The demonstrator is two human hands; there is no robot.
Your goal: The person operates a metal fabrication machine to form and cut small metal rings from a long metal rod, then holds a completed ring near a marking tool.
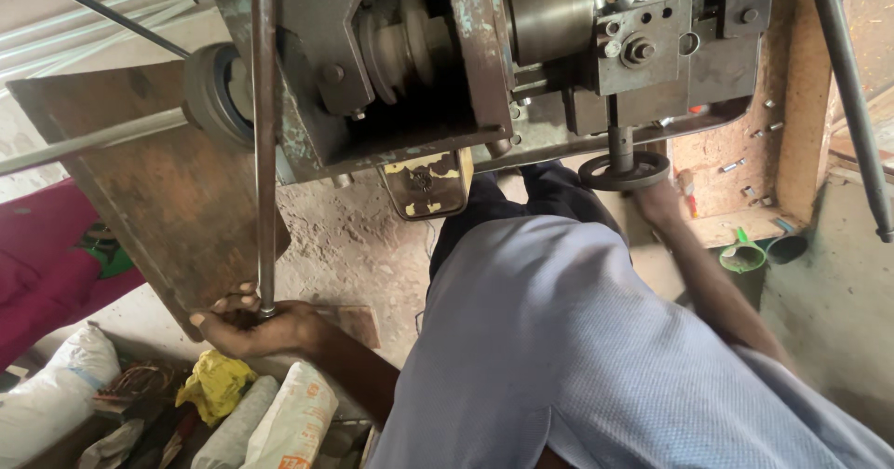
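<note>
As held, rod (265, 134) long, thin, grey

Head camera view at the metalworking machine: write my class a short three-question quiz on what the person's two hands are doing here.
1. True or false: the left hand grips the lower end of a long steel rod.
2. What is the right hand at? A) the green funnel B) the round handwheel under the machine C) the white sack
3. What colour is the crumpled cloth below the left hand?

Key: 1 true; 2 B; 3 yellow.
</note>
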